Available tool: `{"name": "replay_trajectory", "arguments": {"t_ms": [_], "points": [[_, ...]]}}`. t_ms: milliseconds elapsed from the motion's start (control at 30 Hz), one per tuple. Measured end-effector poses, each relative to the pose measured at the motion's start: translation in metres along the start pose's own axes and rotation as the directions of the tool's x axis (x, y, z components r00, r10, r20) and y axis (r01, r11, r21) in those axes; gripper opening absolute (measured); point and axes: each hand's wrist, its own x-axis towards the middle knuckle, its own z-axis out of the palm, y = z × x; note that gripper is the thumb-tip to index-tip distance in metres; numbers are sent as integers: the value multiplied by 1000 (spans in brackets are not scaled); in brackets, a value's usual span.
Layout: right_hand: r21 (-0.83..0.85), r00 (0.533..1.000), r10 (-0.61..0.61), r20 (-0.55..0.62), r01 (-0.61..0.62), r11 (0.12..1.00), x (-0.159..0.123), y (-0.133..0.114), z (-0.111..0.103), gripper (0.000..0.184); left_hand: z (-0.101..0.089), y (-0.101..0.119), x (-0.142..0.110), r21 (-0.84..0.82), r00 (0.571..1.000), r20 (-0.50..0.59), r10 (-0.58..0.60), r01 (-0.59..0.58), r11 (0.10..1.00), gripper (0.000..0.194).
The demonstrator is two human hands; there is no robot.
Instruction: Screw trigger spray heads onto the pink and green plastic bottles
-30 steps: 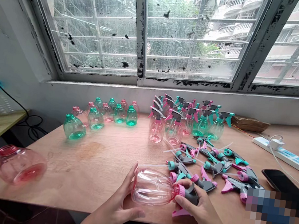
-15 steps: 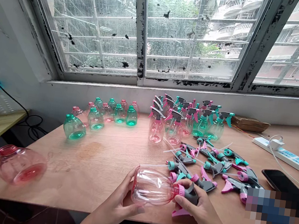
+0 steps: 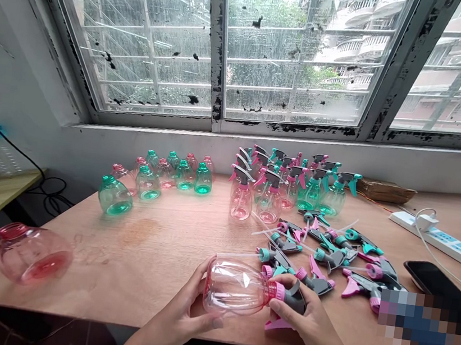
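Observation:
My left hand point(image 3: 180, 316) wraps the body of a clear pink plastic spray bottle point(image 3: 234, 287), which lies on its side just above the desk. My right hand point(image 3: 304, 321) grips the bottle's grey trigger spray head point(image 3: 294, 298) at its pink collar. Beside that hand lie several loose grey spray heads point(image 3: 323, 258) with pink or teal parts and long dip tubes. Further back stand assembled pink and green spray bottles point(image 3: 270, 197). Headless green and pink bottles point(image 3: 148, 183) stand to the left, and a pink bottle point(image 3: 32, 255) lies on its side.
The bottles stand on a wooden desk point(image 3: 136, 273) beneath a grimy barred window point(image 3: 306, 52). A white power strip point(image 3: 430, 235), a black smartphone point(image 3: 429, 278) and a brown packet point(image 3: 385, 191) sit at the right. A pixelated patch point(image 3: 425, 339) covers the lower right.
The fingers of my left hand have shifted slightly on the bottle. The other objects stay where they were.

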Motion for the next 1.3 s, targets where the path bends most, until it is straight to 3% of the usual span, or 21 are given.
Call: {"name": "replay_trajectory", "arguments": {"t_ms": [233,633,1067,1300], "points": [[57,1000,5,-25,-3,998,-1,-1,3,35,1,0,1,-5,1000,2,0,0,1000,105],[8,1000,-6,-2,6,1000,-1,-1,1,35,0,-2,1,-6,1000,11,9,-9,1000,100],[-60,998,7,62,-4,998,-2,-2,-1,35,-7,-15,1,188,993,15,114,-115,975,85],[-58,996,-10,94,16,998,-2,-5,1,33,-9,-14,-1,220,997,16,71,-73,973,102]]}}
